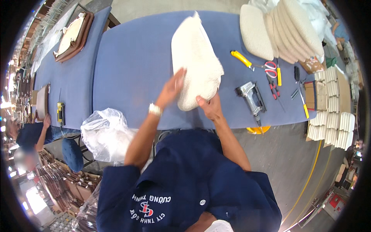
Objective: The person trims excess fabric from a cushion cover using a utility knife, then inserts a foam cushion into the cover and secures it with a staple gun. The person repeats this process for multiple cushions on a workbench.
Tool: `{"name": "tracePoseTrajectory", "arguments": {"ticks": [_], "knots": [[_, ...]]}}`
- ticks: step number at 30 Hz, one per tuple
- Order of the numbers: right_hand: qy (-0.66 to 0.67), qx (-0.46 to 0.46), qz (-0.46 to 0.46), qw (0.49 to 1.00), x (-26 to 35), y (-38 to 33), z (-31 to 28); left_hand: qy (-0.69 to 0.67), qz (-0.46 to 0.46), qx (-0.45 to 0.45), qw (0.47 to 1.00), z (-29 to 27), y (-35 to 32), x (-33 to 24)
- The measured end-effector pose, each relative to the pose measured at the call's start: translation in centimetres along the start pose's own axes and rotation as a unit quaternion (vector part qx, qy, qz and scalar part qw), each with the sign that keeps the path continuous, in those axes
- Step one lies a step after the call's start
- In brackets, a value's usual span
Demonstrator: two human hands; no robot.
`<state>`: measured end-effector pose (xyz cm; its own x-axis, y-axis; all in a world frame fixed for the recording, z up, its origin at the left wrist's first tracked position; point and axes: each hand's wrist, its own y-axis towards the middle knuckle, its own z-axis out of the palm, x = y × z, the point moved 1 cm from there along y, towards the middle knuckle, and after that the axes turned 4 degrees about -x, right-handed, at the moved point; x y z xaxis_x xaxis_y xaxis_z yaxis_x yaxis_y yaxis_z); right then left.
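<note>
1. The person stands at the near edge of a blue counter (127, 73) with both forearms raised over it.
2. A cream seat pad (195, 62) is held tilted on edge above the counter's middle, its lower end nearest the person.
3. The left hand (172, 88) lies against the pad's left side with fingers spread and open; a watch (155, 110) sits on that wrist.
4. The right hand (208, 106) is closed on the pad's lower edge, thumb on the near face.
5. To the right of the pad, a grey staple gun (251, 96) lies on the counter, near but apart from the right hand.
6. Beyond it lie a yellow-handled tool (241, 58), red-handled scissors (271, 65) and small pliers (273, 89).
7. A stack of cream pads (282, 31) leans at the counter's far right corner.
8. White blocks (332, 116) are piled in rows past the right end.
9. A clear plastic bag (104, 133) hangs at the near edge, left of the person.
10. A second blue counter (58, 89) to the left carries a brown chair seat frame (73, 36); another person's hand (46, 120) rests at its near edge.
</note>
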<state>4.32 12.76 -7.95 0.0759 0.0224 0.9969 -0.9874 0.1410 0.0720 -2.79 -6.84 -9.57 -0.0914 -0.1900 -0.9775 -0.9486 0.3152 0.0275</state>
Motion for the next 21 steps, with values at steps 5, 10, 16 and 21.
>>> {"name": "tracePoseTrajectory", "arguments": {"ticks": [5,10,16,21], "knots": [[0.195,0.002,0.11,0.975,3.6,2.6,0.3,0.259,0.171,-0.177,0.934,2.4,-5.7,-6.5],[0.148,0.069,0.152,0.975,12.1,1.9,-1.2,0.331,0.249,-0.228,0.881,-1.1,-5.7,-14.3],[-0.046,0.049,-0.178,0.982,18.0,5.3,-9.0,0.239,0.233,-0.226,0.915,-3.2,-8.6,-21.8],[-0.021,0.295,-0.236,0.926,17.1,10.0,-3.3,0.205,0.18,-0.225,0.935,-4.2,-11.1,-21.4]]}}
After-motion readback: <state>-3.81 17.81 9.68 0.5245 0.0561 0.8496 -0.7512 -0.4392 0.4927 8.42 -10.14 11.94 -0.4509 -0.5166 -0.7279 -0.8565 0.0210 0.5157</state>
